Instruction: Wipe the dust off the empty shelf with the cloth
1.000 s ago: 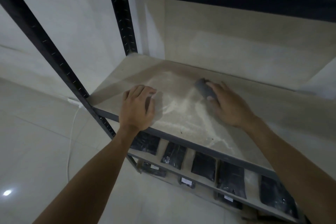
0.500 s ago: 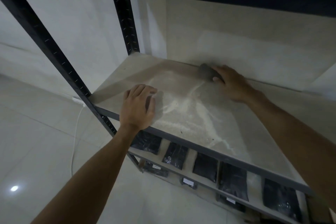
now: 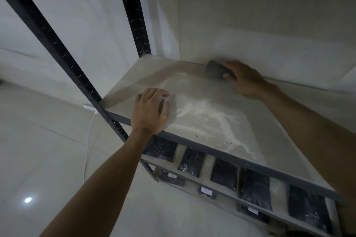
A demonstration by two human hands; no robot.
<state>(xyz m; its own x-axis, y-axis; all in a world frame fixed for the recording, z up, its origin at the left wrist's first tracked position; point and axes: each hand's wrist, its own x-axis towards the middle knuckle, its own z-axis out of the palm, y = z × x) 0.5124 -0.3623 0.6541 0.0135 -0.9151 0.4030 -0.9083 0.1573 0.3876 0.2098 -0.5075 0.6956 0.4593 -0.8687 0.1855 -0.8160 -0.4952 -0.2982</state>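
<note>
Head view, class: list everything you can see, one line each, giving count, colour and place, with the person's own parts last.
Shelf: one, pale grey, empty board in centre, dark front rail.
Dust: whitish streaks, middle of shelf.
Cloth: one, dark grey, wadded, at shelf's back edge.
Uprights: two visible, black, left side.
Black packets: several, on lower shelves.
Cable: one, white, down to the floor at left.
Left hand: resting on front edge.
Right hand: grip on cloth.

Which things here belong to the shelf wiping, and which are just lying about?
Job:
cloth, gripped by right hand
shelf, streaked with dust
left hand, resting at its front edge

Lying about:
black packets on the lower shelves
white cable on the floor
</note>
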